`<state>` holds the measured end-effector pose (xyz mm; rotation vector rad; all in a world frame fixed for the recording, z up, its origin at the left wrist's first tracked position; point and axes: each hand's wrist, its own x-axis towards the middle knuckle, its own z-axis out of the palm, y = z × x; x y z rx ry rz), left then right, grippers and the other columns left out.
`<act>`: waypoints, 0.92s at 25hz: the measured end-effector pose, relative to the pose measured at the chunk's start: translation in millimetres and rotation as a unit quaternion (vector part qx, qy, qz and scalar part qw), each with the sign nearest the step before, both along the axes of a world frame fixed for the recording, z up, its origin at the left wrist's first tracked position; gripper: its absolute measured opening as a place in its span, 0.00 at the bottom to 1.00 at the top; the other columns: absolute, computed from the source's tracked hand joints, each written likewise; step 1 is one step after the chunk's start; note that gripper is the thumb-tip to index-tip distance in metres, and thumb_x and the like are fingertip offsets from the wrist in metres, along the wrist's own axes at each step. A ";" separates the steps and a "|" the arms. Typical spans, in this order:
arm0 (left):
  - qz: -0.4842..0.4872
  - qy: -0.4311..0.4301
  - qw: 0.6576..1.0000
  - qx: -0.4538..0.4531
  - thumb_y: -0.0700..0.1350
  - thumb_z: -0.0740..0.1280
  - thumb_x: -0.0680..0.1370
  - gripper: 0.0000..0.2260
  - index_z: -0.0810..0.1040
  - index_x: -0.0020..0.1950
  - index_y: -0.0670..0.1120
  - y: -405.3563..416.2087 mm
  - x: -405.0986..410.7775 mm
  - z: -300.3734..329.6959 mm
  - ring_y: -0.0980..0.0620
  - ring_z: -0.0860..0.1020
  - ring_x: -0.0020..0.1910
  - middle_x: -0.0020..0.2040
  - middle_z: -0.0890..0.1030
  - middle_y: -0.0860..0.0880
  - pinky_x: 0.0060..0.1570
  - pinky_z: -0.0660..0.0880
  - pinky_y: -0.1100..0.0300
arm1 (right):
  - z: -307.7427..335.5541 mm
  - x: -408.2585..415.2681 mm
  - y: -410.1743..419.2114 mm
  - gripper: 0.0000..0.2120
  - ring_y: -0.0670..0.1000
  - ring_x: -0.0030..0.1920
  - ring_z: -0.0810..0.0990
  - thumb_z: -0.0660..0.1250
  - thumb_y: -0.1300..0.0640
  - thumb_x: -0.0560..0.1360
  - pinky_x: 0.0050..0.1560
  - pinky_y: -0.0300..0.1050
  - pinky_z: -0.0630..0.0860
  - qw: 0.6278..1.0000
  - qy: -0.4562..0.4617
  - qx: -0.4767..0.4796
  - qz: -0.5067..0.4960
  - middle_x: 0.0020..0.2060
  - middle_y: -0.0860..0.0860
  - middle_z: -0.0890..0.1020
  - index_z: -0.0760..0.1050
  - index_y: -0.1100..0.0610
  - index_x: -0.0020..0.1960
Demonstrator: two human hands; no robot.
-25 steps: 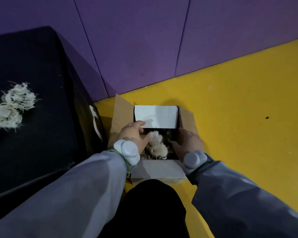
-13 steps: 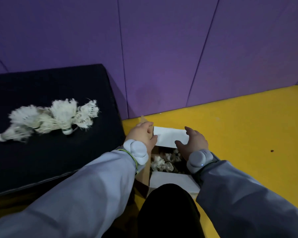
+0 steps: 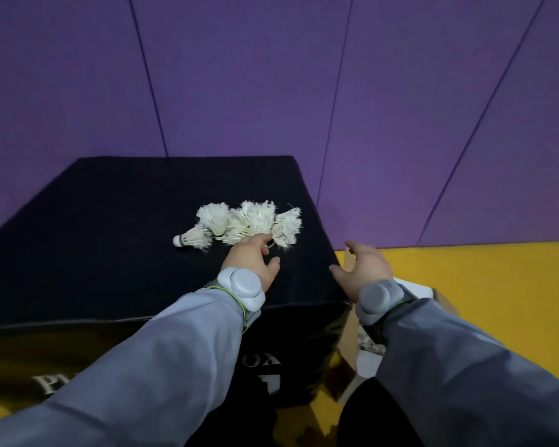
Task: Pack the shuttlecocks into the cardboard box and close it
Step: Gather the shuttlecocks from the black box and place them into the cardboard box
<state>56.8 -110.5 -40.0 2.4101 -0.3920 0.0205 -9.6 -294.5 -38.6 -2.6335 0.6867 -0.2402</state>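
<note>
Several white feather shuttlecocks (image 3: pixel 246 224) lie in a heap on top of a large black block (image 3: pixel 110 240). My left hand (image 3: pixel 252 259) is stretched over the block, its fingertips at the near edge of the heap and its thumb held apart; nothing is lifted. My right hand (image 3: pixel 363 269) hovers with fingers spread over the block's right edge and holds nothing. The cardboard box (image 3: pixel 349 346) stands on the floor to the right of the block, mostly hidden under my right arm. A white flap (image 3: pixel 418 290) and a few shuttlecocks inside (image 3: pixel 367 343) show.
A purple padded wall (image 3: pixel 304 91) rises behind the block. Yellow floor (image 3: pixel 497 285) stretches to the right of the box. My dark-clothed knee (image 3: pixel 368 414) is at the bottom edge, next to the box.
Both hands have come up out of the cardboard box and swung left. My left hand now reaches the heap on the block, and my view has turned from the box to the block.
</note>
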 end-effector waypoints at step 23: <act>0.092 -0.102 0.977 0.165 0.70 0.67 0.65 0.28 0.78 0.57 0.54 50.9 118.6 -39.2 0.45 0.65 0.63 0.59 0.71 0.53 0.63 0.59 0.52 | -31.4 144.0 28.8 0.31 0.58 0.68 0.69 0.70 0.50 0.71 0.68 0.49 0.68 0.998 0.049 0.008 0.042 0.67 0.56 0.72 0.65 0.54 0.72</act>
